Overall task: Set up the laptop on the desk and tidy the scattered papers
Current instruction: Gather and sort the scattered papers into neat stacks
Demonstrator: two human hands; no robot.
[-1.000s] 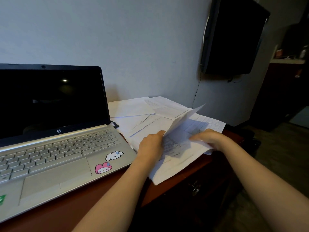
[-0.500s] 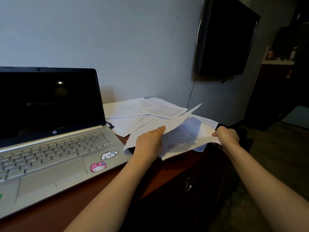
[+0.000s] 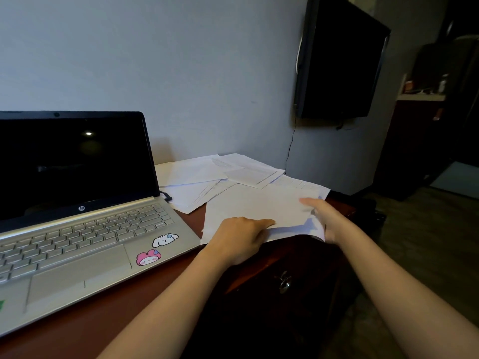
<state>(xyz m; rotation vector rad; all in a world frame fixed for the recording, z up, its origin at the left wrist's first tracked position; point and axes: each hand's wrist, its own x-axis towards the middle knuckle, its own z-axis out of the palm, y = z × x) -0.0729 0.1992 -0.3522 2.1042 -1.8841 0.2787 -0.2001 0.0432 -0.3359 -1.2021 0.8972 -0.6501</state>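
Papers (image 3: 225, 177): loose overlapping spread on the tabletop (image 3: 90, 327), right of the open laptop (image 3: 77, 229).
Top sheet (image 3: 259, 206): nearest the body, long axis left to right between both hands.
Left hand (image 3: 241, 237): pinching the near edge, thumb on top.
Right hand (image 3: 330, 224): gripping the right end, one of the fingers (image 3: 308, 202) stretched over it.
Remaining spread: beyond both hands, toward the wall.
Count: one laptop; at least five sheets, exact number unclear.

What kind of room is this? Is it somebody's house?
Probably a bedroom or hotel room used for work: an open laptop on a wooden desk, loose papers beside it, and a dark TV on the wall.
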